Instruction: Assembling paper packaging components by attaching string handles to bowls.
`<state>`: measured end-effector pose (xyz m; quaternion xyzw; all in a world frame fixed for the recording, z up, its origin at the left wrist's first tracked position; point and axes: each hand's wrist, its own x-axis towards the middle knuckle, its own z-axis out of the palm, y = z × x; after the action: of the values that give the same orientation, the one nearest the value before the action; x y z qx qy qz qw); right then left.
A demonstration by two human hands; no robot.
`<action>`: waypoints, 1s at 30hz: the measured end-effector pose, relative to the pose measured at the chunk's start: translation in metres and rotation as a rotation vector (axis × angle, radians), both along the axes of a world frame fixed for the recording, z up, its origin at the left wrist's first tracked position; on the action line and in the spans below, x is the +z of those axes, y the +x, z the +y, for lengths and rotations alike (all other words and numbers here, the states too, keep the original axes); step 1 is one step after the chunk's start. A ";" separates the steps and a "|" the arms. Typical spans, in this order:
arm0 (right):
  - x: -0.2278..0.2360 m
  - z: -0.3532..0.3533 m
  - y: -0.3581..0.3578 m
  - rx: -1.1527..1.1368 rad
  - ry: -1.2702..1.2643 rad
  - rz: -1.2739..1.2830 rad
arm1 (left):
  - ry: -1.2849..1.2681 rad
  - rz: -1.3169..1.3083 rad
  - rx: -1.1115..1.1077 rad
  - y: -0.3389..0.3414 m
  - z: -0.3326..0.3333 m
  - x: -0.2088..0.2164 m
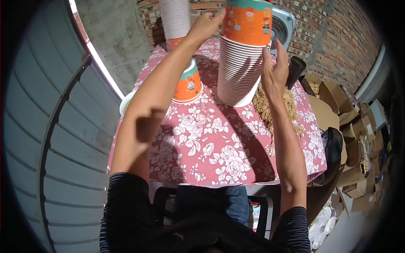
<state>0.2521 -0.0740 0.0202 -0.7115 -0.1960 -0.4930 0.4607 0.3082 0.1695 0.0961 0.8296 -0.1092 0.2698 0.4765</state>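
At the far left rose one grey ribbed wall, with one curved bar running up it. One white bowl showed at the left edge of the desk, partly hidden behind the left forearm. The desk wore one pink cloth with white roses.

Two tall stacks of cups and one low set stood there, three groups in all. The back stack was at the far side, its pale rims too many to count surely. The left hand reached across in front of it, thumb and forefinger pointing to the upper left side of the front stack; I could not tell whether these fingers gripped it. Below that forearm sat the low cup, orange and teal, upside down.

Right of it, on the desk, stood the front stack, one orange-and-teal cup wall showing above dozens of white rims, its top cut off by the picture's edge. One fan was behind. The right hand was at the stack's right side, its fingers spread and released, clasping nothing.

Beyond came one bundle of string, one black cup, then many boxes, and several clear lids low down.
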 end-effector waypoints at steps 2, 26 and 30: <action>0.011 -0.011 0.018 0.149 -0.098 0.108 | -0.144 0.157 -0.161 0.005 -0.015 -0.005; 0.004 -0.019 0.030 0.375 0.287 0.404 | -0.228 0.043 -0.463 -0.022 -0.019 -0.050; 0.005 -0.017 0.030 0.359 0.310 0.407 | -0.198 0.034 -0.441 -0.024 -0.018 -0.047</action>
<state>0.2824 -0.0909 0.0255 -0.6709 -0.1449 -0.2753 0.6731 0.2841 0.1519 0.0493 0.7392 -0.2528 0.1547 0.6048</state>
